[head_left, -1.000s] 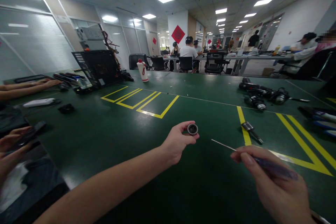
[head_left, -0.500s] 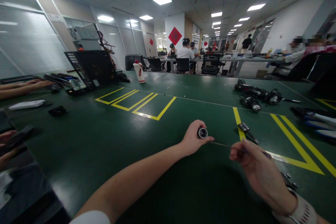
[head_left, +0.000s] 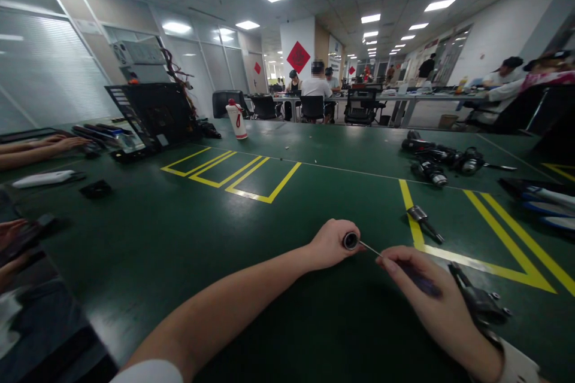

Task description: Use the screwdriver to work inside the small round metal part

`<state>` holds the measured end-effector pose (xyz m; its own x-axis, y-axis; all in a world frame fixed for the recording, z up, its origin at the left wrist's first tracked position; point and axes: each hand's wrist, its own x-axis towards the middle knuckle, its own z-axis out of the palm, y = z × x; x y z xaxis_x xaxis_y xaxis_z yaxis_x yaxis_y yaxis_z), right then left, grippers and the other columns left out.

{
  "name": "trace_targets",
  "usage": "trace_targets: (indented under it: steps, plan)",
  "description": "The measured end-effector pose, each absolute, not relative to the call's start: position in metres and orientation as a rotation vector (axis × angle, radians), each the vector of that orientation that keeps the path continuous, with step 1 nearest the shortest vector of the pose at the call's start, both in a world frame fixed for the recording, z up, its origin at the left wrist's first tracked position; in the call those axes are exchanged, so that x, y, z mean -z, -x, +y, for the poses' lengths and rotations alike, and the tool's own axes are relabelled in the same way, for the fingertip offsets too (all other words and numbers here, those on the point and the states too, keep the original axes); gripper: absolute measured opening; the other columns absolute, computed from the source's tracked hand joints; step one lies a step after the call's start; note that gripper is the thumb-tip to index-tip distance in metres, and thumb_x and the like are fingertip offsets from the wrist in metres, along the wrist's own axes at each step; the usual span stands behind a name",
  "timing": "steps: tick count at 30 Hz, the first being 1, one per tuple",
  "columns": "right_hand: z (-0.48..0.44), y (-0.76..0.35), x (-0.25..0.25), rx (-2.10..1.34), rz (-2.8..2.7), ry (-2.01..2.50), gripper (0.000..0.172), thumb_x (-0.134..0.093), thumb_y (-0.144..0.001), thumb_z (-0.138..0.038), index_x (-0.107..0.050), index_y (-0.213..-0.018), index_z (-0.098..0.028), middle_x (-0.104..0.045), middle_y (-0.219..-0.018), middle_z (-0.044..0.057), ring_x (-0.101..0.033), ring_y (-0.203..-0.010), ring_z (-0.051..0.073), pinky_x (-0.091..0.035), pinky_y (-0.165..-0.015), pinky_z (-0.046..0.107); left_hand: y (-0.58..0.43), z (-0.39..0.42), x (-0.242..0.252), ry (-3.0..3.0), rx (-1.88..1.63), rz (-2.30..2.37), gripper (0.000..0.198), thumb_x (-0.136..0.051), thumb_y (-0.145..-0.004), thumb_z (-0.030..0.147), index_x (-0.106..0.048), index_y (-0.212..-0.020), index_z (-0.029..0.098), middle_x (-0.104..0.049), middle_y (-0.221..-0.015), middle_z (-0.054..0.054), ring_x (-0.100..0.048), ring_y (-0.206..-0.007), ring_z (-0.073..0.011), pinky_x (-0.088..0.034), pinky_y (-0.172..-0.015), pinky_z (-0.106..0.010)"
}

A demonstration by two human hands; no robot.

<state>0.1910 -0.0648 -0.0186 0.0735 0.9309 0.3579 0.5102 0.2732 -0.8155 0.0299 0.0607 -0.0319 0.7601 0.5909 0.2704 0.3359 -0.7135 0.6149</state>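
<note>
On the green surface [head_left: 269,239] (zoned by yellow lines), the left hand [head_left: 330,243] is clenched around a cylindrical part [head_left: 350,241], held low with its open end facing right. The right hand [head_left: 426,299] pinches a thin probe tool [head_left: 369,248], its tip at the part's opening. Judged from this, work is at first contact, with nothing yet separated.
</note>
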Motion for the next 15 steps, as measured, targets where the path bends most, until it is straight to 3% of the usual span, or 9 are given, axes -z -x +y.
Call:
trace_targets:
  steps: [6,9,15]
  plan:
    - [-0.0658,-0.1875,0.0178,-0.186,-1.803,1.278,0.006,-0.059,-0.080,-0.025,-0.064,-0.080,-0.023,-0.068,-0.085,0.004,-0.063,-0.085,0.024,-0.048,-0.082,0.044,-0.0314,0.0585,0.0363,-2.688,-0.553,0.625,0.011,-0.061,-0.078,0.026,-0.057,-0.077,0.016,-0.059,-0.075,-0.001,-0.055,-0.075,-0.0156,-0.034,-0.070,-0.028]
    - [-0.0648,-0.1888,0.0159,-0.383,-1.676,1.311,0.012,-0.060,-0.080,-0.031,-0.067,-0.076,-0.022,-0.070,-0.087,0.006,-0.063,-0.090,0.025,-0.045,-0.088,0.046,-0.0308,0.0573,0.0340,-2.663,-0.537,0.627,0.010,-0.061,-0.078,0.026,-0.057,-0.078,0.017,-0.059,-0.075,-0.001,-0.055,-0.075,-0.0155,-0.034,-0.070,-0.027]
    - [-0.0576,-0.1887,0.0190,-0.992,-1.076,1.310,0.027,-0.067,-0.071,-0.044,-0.072,-0.077,-0.018,-0.073,-0.088,0.008,-0.064,-0.093,0.028,-0.046,-0.087,0.044,-0.0285,0.0583,0.0287,-2.428,-0.578,0.604,0.013,-0.061,-0.077,0.028,-0.055,-0.075,0.016,-0.058,-0.075,0.001,-0.054,-0.069,-0.0115,-0.039,-0.071,-0.025]
